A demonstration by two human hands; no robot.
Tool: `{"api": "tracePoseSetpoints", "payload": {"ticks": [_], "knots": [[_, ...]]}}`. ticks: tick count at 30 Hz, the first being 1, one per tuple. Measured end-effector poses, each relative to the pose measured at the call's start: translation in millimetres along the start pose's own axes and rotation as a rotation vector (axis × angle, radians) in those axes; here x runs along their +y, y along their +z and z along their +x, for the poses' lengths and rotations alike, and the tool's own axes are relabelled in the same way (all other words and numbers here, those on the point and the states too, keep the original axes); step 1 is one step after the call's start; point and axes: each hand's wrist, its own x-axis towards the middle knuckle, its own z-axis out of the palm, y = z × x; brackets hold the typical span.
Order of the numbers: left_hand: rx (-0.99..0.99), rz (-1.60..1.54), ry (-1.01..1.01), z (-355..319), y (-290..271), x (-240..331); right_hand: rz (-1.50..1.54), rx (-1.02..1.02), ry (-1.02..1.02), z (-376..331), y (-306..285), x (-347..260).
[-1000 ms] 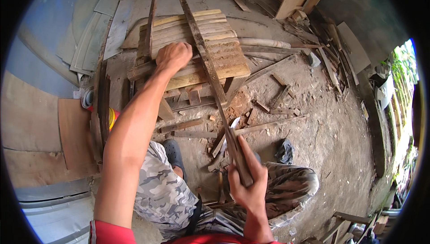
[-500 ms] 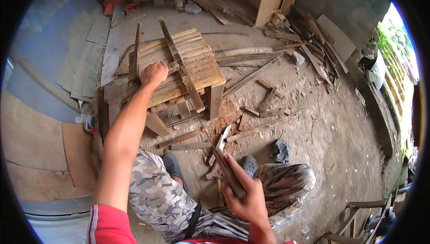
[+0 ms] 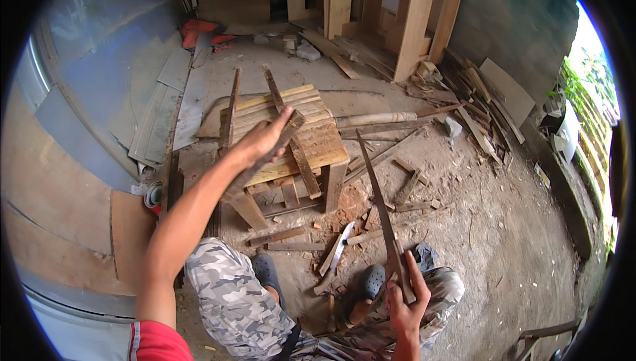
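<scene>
Left hand (image 3: 262, 142) clamped on dark weathered wood slat (image 3: 268, 155) (lifted clear of slatted wooden worktop (image 3: 318, 145)); right hand (image 3: 404, 298) grips long thin wood strip (image 3: 377, 195), upright for control.

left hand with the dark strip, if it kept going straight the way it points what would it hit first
Probably the slatted wooden stool. The left hand holds a dark wood strip just over the stool's top, fingers pointing up and right across it. Depth is unclear, so it might pass above the slats.

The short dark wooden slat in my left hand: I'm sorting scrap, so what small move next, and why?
Probably lower the short dark wooden slat onto the pale slatted wooden bench: the left hand grips it just above that top, while the right hand holds a long thin strip.
</scene>
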Motion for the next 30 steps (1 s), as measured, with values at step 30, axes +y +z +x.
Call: {"api": "tracePoseSetpoints", "payload": {"ticks": [30], "knots": [[0.151,-0.552,0.205,-76.8,43.2,-66.2,-0.278,-0.136,-0.742,70.2,82.2,41.1]]}}
